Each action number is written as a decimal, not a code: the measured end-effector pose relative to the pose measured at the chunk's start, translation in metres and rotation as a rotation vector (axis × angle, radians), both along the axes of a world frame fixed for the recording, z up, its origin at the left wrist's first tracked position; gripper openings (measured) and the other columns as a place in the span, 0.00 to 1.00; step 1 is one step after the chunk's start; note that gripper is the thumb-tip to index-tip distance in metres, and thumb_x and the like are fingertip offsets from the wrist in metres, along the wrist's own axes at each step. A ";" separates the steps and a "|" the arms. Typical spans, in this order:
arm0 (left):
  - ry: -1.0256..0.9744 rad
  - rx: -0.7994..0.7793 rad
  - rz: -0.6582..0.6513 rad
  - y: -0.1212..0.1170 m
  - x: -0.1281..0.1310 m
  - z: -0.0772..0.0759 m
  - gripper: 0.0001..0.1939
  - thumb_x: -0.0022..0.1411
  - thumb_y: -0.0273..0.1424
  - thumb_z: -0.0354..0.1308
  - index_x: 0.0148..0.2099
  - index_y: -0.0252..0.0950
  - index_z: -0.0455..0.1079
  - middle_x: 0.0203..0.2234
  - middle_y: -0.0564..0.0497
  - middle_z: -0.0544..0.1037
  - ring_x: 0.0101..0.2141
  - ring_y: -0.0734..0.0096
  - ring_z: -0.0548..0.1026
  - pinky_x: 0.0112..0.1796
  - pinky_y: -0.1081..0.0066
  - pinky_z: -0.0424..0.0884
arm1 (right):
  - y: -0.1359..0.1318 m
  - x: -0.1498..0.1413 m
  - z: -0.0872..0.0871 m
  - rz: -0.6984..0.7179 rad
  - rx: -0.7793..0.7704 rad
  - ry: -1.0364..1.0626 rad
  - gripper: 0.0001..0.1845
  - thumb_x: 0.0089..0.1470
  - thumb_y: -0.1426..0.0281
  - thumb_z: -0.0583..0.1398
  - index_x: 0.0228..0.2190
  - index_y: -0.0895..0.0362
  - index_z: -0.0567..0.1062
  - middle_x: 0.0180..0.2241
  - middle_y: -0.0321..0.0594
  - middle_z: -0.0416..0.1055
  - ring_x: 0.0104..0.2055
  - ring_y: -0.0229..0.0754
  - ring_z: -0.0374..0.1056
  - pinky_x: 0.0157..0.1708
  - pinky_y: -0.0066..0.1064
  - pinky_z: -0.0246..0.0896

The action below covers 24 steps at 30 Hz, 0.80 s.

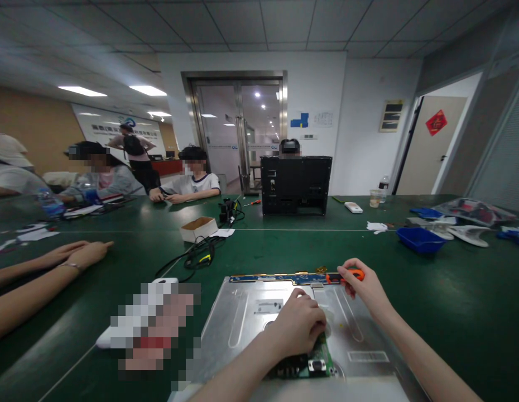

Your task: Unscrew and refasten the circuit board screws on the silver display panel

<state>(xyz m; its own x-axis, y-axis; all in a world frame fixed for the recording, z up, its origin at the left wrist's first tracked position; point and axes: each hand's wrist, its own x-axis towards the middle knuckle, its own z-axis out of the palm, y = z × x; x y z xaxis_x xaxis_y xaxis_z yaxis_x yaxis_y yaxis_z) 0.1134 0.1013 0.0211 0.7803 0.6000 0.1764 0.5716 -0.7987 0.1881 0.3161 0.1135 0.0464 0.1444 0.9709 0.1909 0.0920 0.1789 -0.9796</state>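
A silver metal panel (pixel 284 296), apparently the back of a flat display, lies on the table before me. Along its far edge runs a narrow blue circuit strip (pixel 268 278). My right hand (pixel 366 285) grips an orange-and-black screwdriver (pixel 357 274), held nearly level at the right end of that strip. Over the panel's middle, my left hand (pixel 299 324) is closed, fingers curled down above a green circuit board (pixel 322 357). Whatever its fingertips hold, if anything, is hidden behind the hand.
Another person's hands (pixel 86 257) rest at the left. Black cables (pixel 196 257) and an open cardboard box (pixel 198 228) lie beyond the panel. A black monitor back (pixel 296 185) stands across the table. A blue tray (pixel 421 239) sits at the right. Other people sit along the far side.
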 end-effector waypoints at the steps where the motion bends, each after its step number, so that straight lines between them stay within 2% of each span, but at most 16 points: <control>1: -0.001 -0.004 0.003 0.000 0.000 -0.001 0.06 0.59 0.24 0.59 0.36 0.38 0.76 0.32 0.52 0.81 0.37 0.65 0.76 0.46 0.64 0.61 | -0.001 0.000 0.000 -0.007 0.006 0.009 0.33 0.36 0.39 0.69 0.25 0.54 0.68 0.14 0.30 0.64 0.15 0.36 0.59 0.14 0.26 0.55; 6: 0.001 -0.009 0.021 0.000 0.001 -0.001 0.06 0.58 0.23 0.60 0.36 0.38 0.76 0.32 0.51 0.81 0.37 0.64 0.77 0.47 0.64 0.60 | -0.001 0.002 -0.001 -0.056 0.043 0.055 0.32 0.35 0.42 0.71 0.25 0.55 0.70 0.15 0.31 0.64 0.17 0.37 0.59 0.16 0.28 0.56; 11: 0.003 0.000 0.031 -0.002 0.000 0.001 0.06 0.60 0.24 0.60 0.37 0.39 0.77 0.32 0.51 0.81 0.37 0.64 0.77 0.45 0.63 0.61 | 0.002 0.005 -0.002 -0.131 0.086 0.095 0.36 0.35 0.38 0.69 0.31 0.56 0.76 0.18 0.34 0.66 0.20 0.40 0.61 0.18 0.31 0.59; 16: 0.004 -0.010 0.032 -0.001 -0.001 0.001 0.06 0.60 0.25 0.61 0.38 0.39 0.78 0.33 0.50 0.82 0.37 0.63 0.77 0.44 0.63 0.62 | 0.001 0.003 0.000 -0.135 0.097 0.099 0.37 0.37 0.37 0.67 0.34 0.56 0.75 0.26 0.41 0.73 0.25 0.45 0.68 0.19 0.32 0.63; 20: 0.000 -0.024 0.030 -0.001 -0.001 0.001 0.08 0.58 0.25 0.62 0.39 0.40 0.79 0.34 0.50 0.82 0.37 0.63 0.77 0.45 0.63 0.62 | -0.001 0.003 0.000 -0.115 0.150 0.084 0.37 0.43 0.39 0.67 0.44 0.55 0.72 0.30 0.40 0.74 0.26 0.45 0.69 0.19 0.31 0.64; 24: -0.001 -0.032 0.030 -0.001 -0.001 0.001 0.08 0.58 0.24 0.61 0.39 0.40 0.79 0.34 0.50 0.82 0.37 0.62 0.77 0.44 0.63 0.62 | -0.004 0.007 0.001 -0.187 0.273 -0.002 0.34 0.55 0.42 0.60 0.51 0.52 0.65 0.29 0.34 0.69 0.23 0.40 0.66 0.20 0.30 0.63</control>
